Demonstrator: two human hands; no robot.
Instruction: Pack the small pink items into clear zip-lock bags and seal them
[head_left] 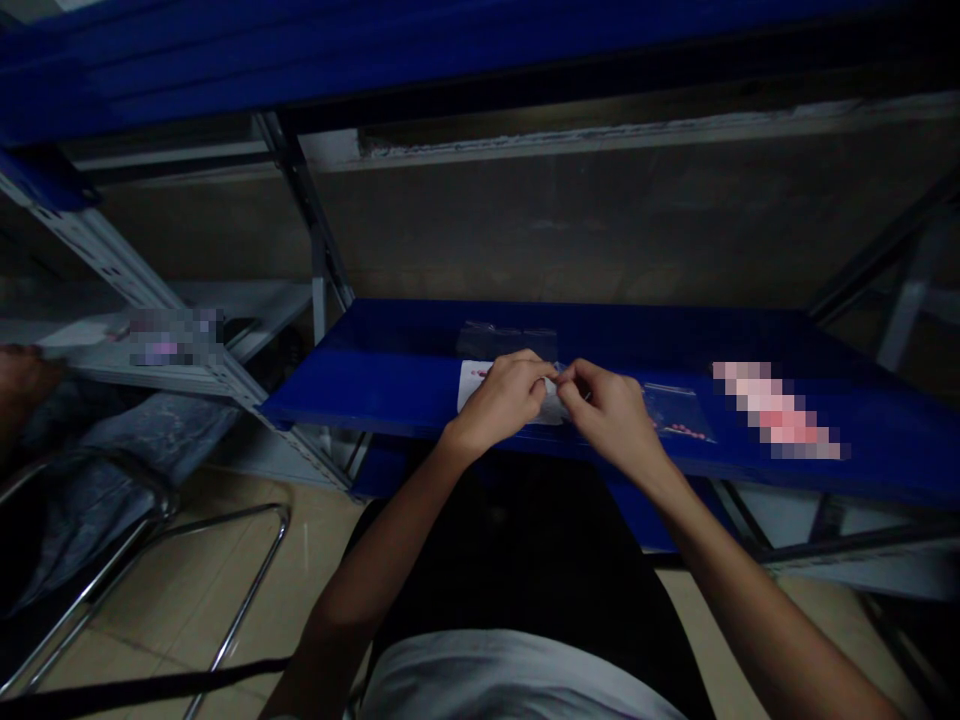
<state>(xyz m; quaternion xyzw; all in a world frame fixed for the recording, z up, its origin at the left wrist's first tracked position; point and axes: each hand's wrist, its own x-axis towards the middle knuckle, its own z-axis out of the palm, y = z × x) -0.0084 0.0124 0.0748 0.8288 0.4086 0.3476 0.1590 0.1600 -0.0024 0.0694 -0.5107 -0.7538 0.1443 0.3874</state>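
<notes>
My left hand [501,398] and my right hand [611,412] meet over the front of a blue shelf [390,375], fingers pinched together on a small clear plastic bag [553,400] that lies on a white paper [471,385]. What is inside that bag is hidden by my fingers. Another small clear bag [679,412] with tiny pink pieces lies just right of my right hand. A third clear bag [506,340] lies farther back on the shelf.
A blurred pink patch [780,410] sits on the shelf at right. Grey metal shelving [187,360] stands to the left, with a chrome-framed chair [142,540] and a dark cloth on it. Another blue shelf [300,50] hangs overhead. Tiled floor lies below.
</notes>
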